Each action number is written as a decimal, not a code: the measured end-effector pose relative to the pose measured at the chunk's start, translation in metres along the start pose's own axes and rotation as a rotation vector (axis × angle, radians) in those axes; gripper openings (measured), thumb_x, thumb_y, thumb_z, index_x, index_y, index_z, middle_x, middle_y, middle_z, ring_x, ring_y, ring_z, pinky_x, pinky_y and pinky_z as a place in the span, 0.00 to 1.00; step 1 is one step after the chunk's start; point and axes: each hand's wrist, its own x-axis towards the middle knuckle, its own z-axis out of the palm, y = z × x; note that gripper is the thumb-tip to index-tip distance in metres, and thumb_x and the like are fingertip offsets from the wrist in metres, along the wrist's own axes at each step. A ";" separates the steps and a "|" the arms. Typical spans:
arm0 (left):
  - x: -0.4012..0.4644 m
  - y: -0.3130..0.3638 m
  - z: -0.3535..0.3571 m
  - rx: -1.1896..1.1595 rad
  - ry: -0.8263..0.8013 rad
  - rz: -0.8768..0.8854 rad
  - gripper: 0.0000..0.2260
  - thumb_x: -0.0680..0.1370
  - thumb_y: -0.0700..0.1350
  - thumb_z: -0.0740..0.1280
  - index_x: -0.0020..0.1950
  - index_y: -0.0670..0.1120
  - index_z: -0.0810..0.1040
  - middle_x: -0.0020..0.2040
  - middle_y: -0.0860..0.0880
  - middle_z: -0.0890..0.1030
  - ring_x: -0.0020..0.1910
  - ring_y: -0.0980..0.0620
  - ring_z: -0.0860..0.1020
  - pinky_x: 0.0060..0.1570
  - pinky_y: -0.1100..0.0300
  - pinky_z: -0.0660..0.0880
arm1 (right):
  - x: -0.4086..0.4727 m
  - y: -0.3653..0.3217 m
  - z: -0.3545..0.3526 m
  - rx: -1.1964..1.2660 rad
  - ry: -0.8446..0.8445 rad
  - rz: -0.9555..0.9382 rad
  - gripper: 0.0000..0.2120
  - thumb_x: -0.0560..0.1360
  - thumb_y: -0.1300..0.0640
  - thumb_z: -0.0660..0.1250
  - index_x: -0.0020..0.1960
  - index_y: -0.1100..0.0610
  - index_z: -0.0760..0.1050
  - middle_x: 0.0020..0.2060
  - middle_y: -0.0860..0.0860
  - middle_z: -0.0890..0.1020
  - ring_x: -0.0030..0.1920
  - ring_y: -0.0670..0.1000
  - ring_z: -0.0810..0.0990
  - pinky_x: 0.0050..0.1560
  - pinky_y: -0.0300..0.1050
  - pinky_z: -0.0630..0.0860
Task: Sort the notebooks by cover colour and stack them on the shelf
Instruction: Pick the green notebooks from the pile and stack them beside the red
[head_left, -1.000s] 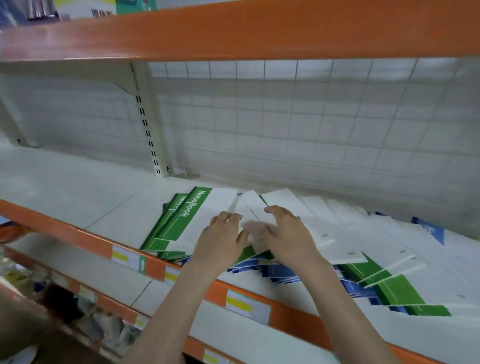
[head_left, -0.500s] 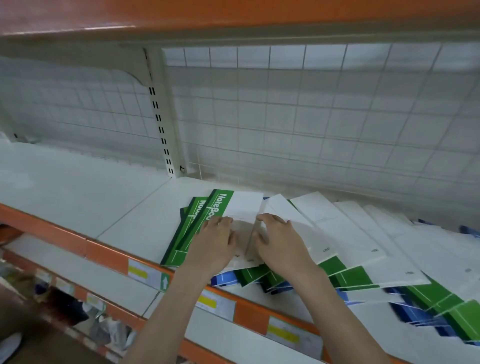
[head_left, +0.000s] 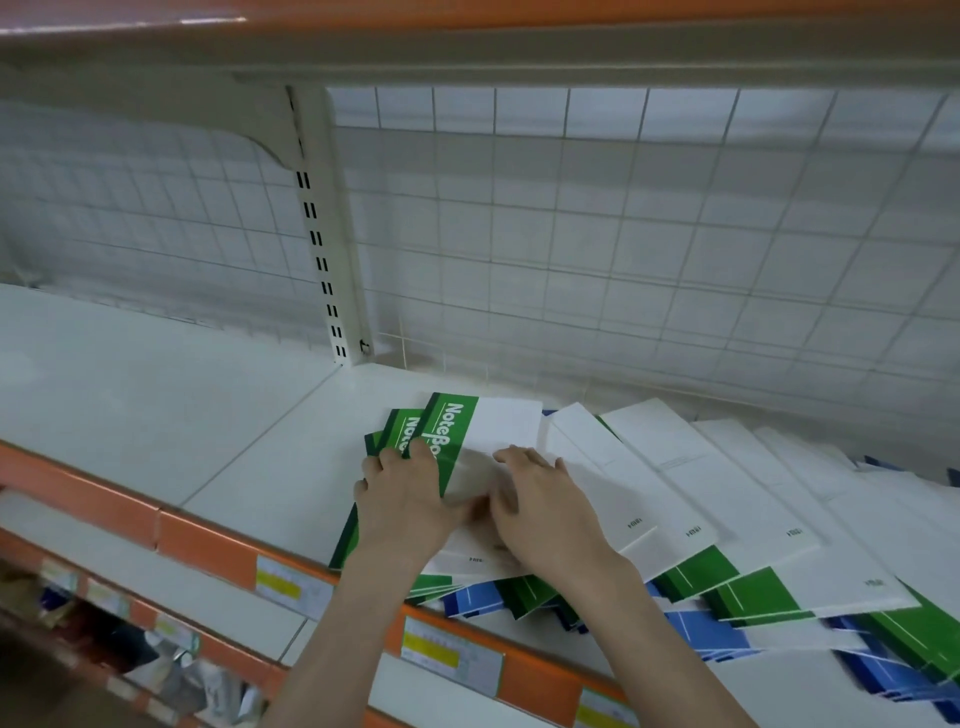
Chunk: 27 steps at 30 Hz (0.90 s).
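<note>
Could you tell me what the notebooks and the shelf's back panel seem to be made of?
Notebooks: apparently paper with smooth printed card covers, white with green or blue bands; thin, flat edges suggest this. Back panel: probably white-coated metal wire, judging by its open grid.

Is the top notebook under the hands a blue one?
No: the top notebook under the left hand and right hand has a green band reading NoteBook.

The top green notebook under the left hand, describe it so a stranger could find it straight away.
On the white metal shelf with the orange front edge, look just right of the slotted white upright post. The green-and-white paper notebook tops the left pile, under the left hand. Unlike the fanned neighbours, it shows white "Note" lettering on its green band.
</note>
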 end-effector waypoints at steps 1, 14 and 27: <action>0.001 0.001 -0.001 -0.014 0.009 -0.021 0.35 0.69 0.64 0.68 0.67 0.44 0.63 0.62 0.42 0.70 0.61 0.41 0.67 0.59 0.50 0.67 | 0.001 -0.001 0.001 -0.003 0.002 -0.004 0.18 0.79 0.54 0.56 0.68 0.53 0.67 0.66 0.49 0.72 0.66 0.50 0.69 0.74 0.46 0.50; 0.000 0.015 -0.014 -1.013 -0.098 0.171 0.21 0.78 0.32 0.54 0.58 0.51 0.78 0.48 0.53 0.83 0.48 0.55 0.81 0.46 0.63 0.78 | 0.023 -0.023 -0.009 0.122 0.048 0.212 0.27 0.72 0.28 0.51 0.48 0.50 0.70 0.39 0.46 0.77 0.41 0.49 0.77 0.41 0.45 0.73; 0.010 -0.014 -0.005 -0.683 0.041 0.194 0.20 0.75 0.32 0.58 0.58 0.48 0.80 0.57 0.52 0.80 0.59 0.54 0.76 0.57 0.66 0.72 | 0.037 -0.036 -0.013 0.025 0.050 0.178 0.15 0.78 0.55 0.56 0.63 0.57 0.64 0.34 0.50 0.72 0.36 0.54 0.72 0.29 0.43 0.64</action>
